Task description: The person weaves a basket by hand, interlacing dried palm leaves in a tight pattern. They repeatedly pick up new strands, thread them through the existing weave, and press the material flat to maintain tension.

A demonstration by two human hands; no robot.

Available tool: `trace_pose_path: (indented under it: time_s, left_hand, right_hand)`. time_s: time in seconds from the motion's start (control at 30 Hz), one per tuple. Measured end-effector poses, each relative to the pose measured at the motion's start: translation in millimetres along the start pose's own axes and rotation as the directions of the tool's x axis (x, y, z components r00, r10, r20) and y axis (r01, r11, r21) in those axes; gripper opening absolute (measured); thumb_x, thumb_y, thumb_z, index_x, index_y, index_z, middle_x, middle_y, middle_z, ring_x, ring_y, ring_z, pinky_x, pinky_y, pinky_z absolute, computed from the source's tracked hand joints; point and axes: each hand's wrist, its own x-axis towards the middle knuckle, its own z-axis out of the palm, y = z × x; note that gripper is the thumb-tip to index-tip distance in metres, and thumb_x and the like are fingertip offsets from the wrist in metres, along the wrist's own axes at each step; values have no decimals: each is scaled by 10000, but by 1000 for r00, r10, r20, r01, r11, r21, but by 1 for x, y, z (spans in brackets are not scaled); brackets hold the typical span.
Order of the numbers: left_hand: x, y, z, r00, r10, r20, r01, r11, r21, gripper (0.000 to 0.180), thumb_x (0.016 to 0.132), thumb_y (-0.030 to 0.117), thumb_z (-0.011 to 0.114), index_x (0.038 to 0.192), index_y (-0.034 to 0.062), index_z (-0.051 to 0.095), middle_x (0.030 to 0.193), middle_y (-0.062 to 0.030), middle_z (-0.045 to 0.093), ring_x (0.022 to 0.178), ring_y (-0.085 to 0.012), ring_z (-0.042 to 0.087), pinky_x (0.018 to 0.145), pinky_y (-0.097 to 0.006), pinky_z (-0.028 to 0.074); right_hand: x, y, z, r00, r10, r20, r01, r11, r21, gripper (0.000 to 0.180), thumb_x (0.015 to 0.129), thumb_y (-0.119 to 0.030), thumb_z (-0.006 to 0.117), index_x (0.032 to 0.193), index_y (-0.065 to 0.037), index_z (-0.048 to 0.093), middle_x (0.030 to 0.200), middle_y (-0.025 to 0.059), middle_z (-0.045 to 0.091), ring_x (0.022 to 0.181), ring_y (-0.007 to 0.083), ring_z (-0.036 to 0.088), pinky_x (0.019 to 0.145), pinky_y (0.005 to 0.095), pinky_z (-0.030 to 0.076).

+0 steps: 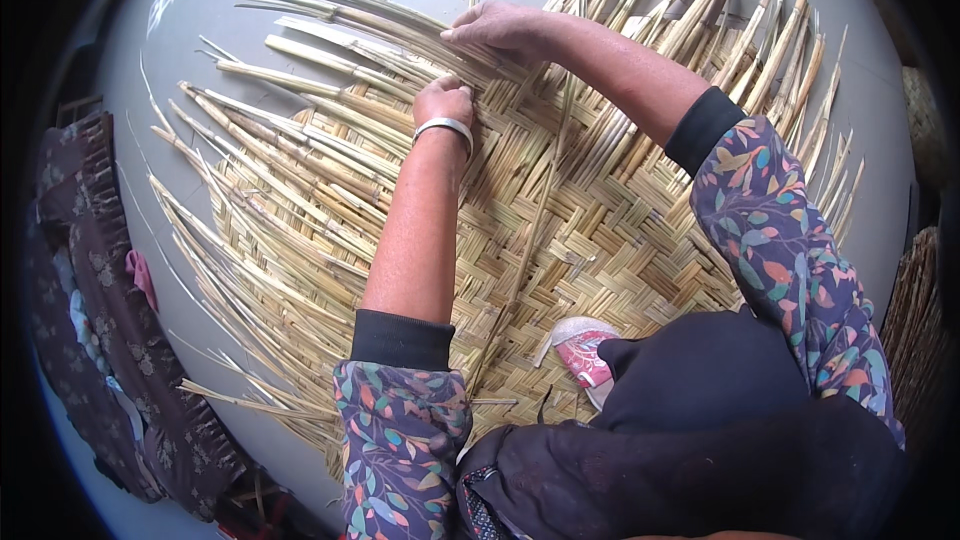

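A partly woven mat of split reeds (610,240) lies on the floor beneath me, its loose strip ends fanning out on the left and along the far side. At its far edge my left hand (445,103), with a pale bangle (443,130) at the wrist, is closed in a fist on the reed strips. Just beyond it and to the right, my right hand (497,32) bends over a bundle of reed strips (350,6) pointing left, thumb and fingers closed on them. The fingertips of both hands are partly hidden. One long thin reed (535,225) runs lengthwise over the weave.
My foot in a pink and white shoe (585,355) rests on the mat, with my dark-trousered knee beside it. Dark patterned cloth (110,270) lies at the left, with a pink piece (141,277) on it. A brown bundle of stalks (915,310) stands at the right edge.
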Motion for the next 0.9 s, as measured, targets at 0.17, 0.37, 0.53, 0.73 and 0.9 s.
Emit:
trace_pose_path:
  time_s: [0.17,0.37,0.53,0.73,0.9]
  left_hand:
    - [-18,14,1,996,-86,-25,78,970,-230,147,838,6,557,979,2,601,705,-37,562,524,-121,513,451,-239,402]
    - [-42,47,-1,957,-288,-26,229,809,-542,137,835,18,606,971,30,593,728,-51,584,545,-125,554,431,-220,445]
    - [-39,49,-3,956,-274,-102,213,891,-400,153,813,41,652,951,8,595,749,-79,617,547,-140,590,437,-231,478]
    - [-57,47,0,977,-99,-189,32,945,-327,257,853,40,577,1100,-19,541,797,-94,620,521,-113,582,405,-221,454]
    - [-82,13,4,757,611,-232,-499,770,397,287,871,40,533,1157,48,528,997,-125,656,755,-226,669,591,-305,534]
  right_hand:
    - [4,-1,-6,993,54,-107,-58,997,-40,366,867,-255,613,1133,-6,593,862,116,658,766,171,623,682,328,502]
    - [-9,1,-3,940,-285,-188,119,789,-603,233,806,-124,596,1028,-81,652,799,98,672,725,188,636,713,350,499]
    - [-30,3,7,900,-361,-245,-9,547,-837,142,860,-174,514,815,-119,636,735,110,640,728,276,634,686,415,491]
    - [-38,23,3,890,-349,-294,-15,622,-783,130,818,-153,531,865,-139,652,788,91,654,767,266,634,712,401,498]
    - [-42,23,1,879,-369,-303,1,637,-771,106,848,-159,537,848,-129,639,749,77,641,731,216,626,689,376,506]
